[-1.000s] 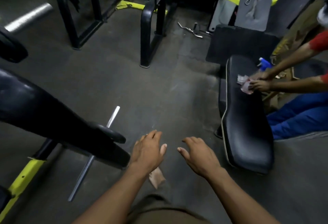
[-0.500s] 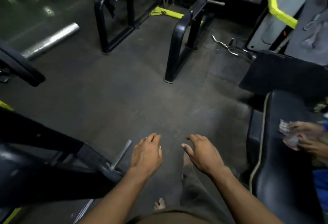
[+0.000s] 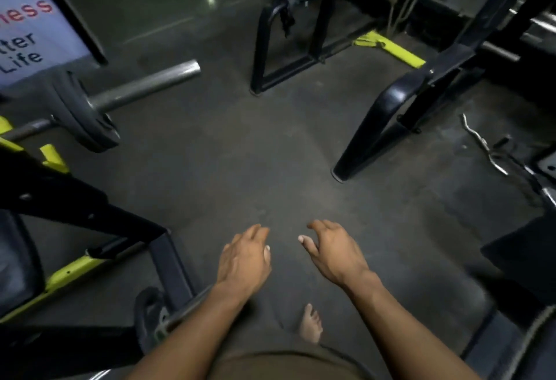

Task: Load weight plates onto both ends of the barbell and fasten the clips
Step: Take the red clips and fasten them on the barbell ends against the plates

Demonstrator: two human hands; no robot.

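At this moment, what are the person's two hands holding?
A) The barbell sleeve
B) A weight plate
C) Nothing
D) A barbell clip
C: the left hand and the right hand hang open over the bare floor, apart from the barbell with its plate at far left.

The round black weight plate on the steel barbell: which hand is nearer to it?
Left. The left hand is lower right of the plate; the right hand is farther right.
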